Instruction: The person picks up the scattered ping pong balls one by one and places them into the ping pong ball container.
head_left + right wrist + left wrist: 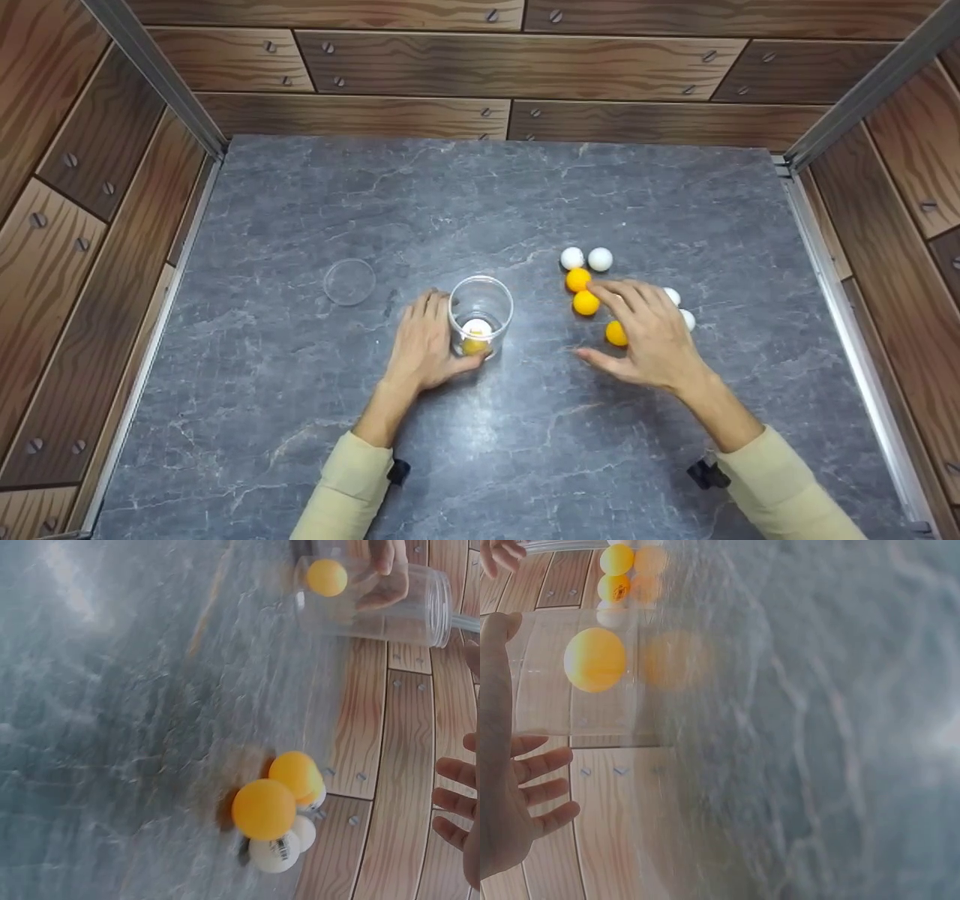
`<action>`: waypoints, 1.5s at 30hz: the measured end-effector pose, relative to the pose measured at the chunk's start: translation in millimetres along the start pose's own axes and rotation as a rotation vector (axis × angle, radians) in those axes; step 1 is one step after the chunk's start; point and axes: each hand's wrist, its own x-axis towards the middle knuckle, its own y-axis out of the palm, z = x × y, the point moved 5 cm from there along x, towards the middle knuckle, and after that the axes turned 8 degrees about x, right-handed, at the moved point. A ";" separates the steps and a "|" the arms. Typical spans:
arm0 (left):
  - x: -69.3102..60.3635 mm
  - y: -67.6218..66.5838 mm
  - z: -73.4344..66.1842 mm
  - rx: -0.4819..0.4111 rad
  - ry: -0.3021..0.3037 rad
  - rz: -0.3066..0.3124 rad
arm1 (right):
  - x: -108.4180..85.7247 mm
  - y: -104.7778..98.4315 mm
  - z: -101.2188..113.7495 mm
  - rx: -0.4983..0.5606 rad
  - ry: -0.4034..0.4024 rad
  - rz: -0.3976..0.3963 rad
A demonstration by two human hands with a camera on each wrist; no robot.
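Observation:
A clear plastic jar (481,296) stands upright and uncapped on the table. My left hand (427,345) holds it from the left, thumb in front and fingers along the far side. Low inside sits an orange ping-pong ball (595,660); the head view also shows a white patch there, whose nature I cannot tell. My right hand (649,337), fingers and thumb spread, hovers over loose ping-pong balls, holding nothing. Its index fingertip is close to an orange ball (586,303); another orange ball (616,333) lies beneath the hand, and white balls (685,321) peek out beyond it.
A clear round lid (349,282) lies flat, left of the jar. Two white balls (600,259) and one more orange ball (578,280) sit farther back. Wood-patterned panels (517,64) enclose the grey marbled table (420,195) at the back and sides.

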 end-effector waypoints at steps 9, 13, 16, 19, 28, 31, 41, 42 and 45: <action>-0.2 -0.9 -0.2 0.007 -0.007 0.019 | -18.1 3.1 -17.5 -0.019 0.057 0.008; 0.3 -0.8 -0.4 0.007 -0.012 0.032 | -28.9 6.5 -27.8 -0.016 0.087 0.005; 0.4 -0.3 -0.2 0.005 -0.015 0.039 | -37.3 9.1 -34.8 -0.017 0.123 0.018; 0.2 0.2 0.1 -0.001 -0.016 0.035 | -45.2 11.5 -40.3 -0.019 0.154 0.027; 0.5 -1.0 -0.5 -0.002 -0.001 -0.003 | -62.9 19.5 -50.9 -0.026 0.209 0.020; 0.3 -1.6 -0.7 0.001 0.001 -0.011 | -66.1 21.6 -52.8 -0.023 0.214 0.010; 0.4 0.0 -1.4 0.010 -0.004 0.015 | -74.4 31.2 -56.6 0.001 0.231 -0.021; 0.4 0.1 -1.3 0.015 -0.004 0.015 | -75.0 32.0 -57.2 0.000 0.230 -0.025; 0.3 0.0 -1.1 0.015 -0.003 0.015 | -76.5 34.2 -58.9 -0.002 0.231 -0.028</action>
